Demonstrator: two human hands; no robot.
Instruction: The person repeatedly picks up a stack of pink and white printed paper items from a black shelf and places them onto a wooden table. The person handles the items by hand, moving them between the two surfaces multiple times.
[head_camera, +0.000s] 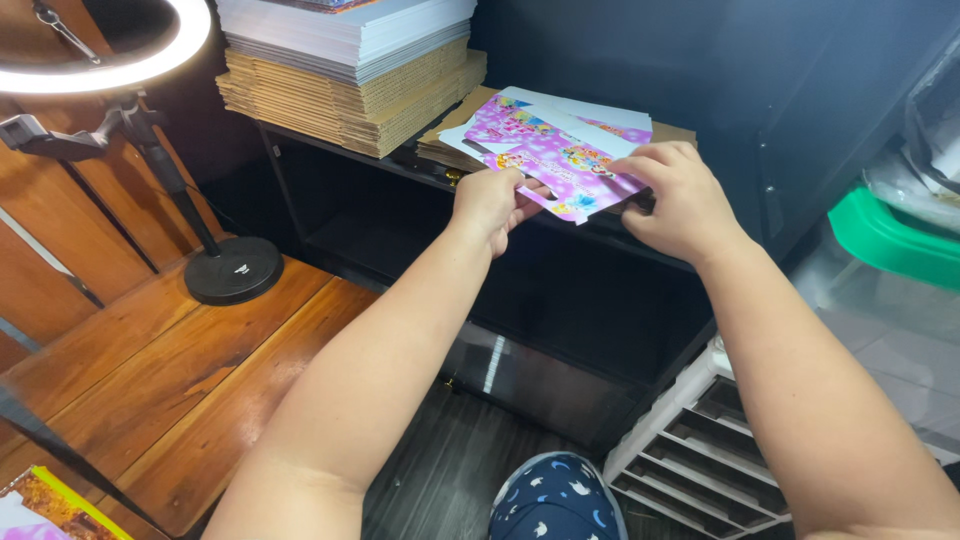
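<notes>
Pink sheet (548, 155): a flat printed card, lifted off the stack on the black shelf (440, 180).
Left hand (492, 205): closed, near edge pinched.
Right hand (675, 195): closed, right edge gripped.
Progress: sheet picked up, no fold made yet.

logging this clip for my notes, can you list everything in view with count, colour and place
flat printed cardboard sheet: one, pink and purple with cartoon pictures, top of a small pile on the black shelf, gripped by both hands
white sheets under it: a few, white, same pile
brown corrugated cardboard stack: one tall stack, brown, shelf top left
white board stack: one, white, on the brown stack
black shelf unit: one, black, centre
ring light on stand: one, white ring, black round base, left on the wooden table
white slotted rack: one, white, bottom right
green plastic rim: one, green, right edge
left hand: pinching the sheet's near edge
right hand: pinching its right end
</notes>
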